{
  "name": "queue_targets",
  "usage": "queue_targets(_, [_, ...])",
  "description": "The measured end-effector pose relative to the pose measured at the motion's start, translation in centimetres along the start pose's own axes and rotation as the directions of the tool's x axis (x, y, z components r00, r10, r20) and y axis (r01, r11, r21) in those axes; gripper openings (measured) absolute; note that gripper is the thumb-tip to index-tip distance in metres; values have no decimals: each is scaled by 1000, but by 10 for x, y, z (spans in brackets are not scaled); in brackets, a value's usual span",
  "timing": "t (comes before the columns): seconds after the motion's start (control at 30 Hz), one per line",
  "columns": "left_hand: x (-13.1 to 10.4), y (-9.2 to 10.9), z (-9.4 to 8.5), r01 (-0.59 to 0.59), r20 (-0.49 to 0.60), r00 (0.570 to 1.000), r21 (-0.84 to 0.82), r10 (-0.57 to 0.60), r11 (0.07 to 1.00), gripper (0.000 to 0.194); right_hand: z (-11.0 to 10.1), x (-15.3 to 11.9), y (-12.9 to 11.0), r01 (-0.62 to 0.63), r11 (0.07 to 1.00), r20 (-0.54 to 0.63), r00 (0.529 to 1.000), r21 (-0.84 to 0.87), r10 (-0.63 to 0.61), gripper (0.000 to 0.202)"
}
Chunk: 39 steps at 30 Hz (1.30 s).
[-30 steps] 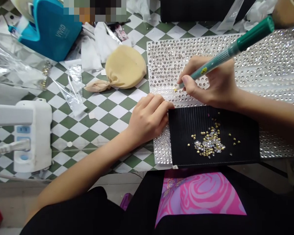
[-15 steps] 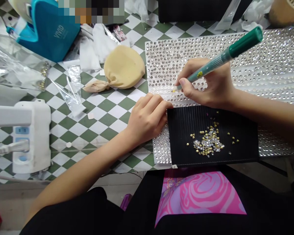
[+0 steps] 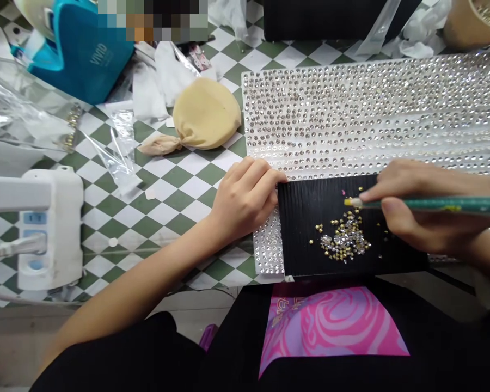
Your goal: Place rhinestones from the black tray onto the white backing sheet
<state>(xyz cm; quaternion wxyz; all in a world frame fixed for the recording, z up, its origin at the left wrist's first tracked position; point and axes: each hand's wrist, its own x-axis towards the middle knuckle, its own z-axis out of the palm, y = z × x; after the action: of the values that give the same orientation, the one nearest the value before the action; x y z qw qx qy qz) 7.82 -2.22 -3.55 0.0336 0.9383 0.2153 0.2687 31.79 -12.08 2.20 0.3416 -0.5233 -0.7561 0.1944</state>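
My right hand (image 3: 424,209) grips a green pen (image 3: 445,205), its yellowish tip just above a black ribbed tray (image 3: 306,218). Below the tip, a small pile of gold and clear rhinestones (image 3: 345,239) lies on the tray. My left hand (image 3: 245,198) rests by the tray's upper left corner with curled fingers; whatever is under them is hidden. A white sheet with rows of rhinestones (image 3: 310,120) stretches behind and beneath the tray.
On the checkered table (image 3: 167,201) lie a tied beige pouch (image 3: 207,113), clear plastic bags (image 3: 122,147) and a white power strip (image 3: 53,228). A teal box (image 3: 90,54) stands back left, a brown pot (image 3: 473,24) back right.
My right hand has moved right and towards me with the pen, from the rhinestone sheet to over the black tray. The pen now lies flatter. My left hand has stayed in place.
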Motion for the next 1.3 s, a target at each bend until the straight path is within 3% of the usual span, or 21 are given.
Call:
queue_targets(0.17, [0,0,0,8,3,1000,-11,-8,1000,14,3,-22,-3,33,999,21,999,27,-33,15])
queue_targets(0.47, [0,1,-1,9,10,1000,-4,-9,1000,13,7,-32,-2,32,999,-73,997,-35,-34,17])
queue_targets(0.57, [0,1,-1,8,8,1000,-8,-8,1000,14,1,-30,-4,-49,997,-49,998,-54,47,15])
queue_targets(0.7, [0,0,0,3,4,1000,-17,-3,1000,14,-6,-6,-3,-76,995,-84,994,-64,70,14])
queue_targets(0.77, [0,0,1,0,1,1000,-14,0,1000,14,-4,15,-1,10,1000,-172,985,-15,-13,9])
queue_targets(0.83, [0,0,0,1,-1,1000,-9,-1,1000,13,3,37,3,-28,999,-119,993,-28,25,10])
queue_targets(0.9, [0,0,-1,3,3,1000,-5,-3,1000,13,14,57,8,51,999,-94,994,14,-50,14])
queue_targets(0.97, [1,0,-2,3,16,1000,-3,-3,1000,13,27,72,15,135,989,-170,978,61,-123,15])
queue_targets(1.17, [0,0,-2,3,22,1000,6,-3,1000,12,48,96,27,142,988,-96,984,-53,-147,15])
queue_targets(1.3, [-1,0,-2,4,26,1000,9,-4,1000,13,46,99,21,34,990,28,999,-135,-30,16])
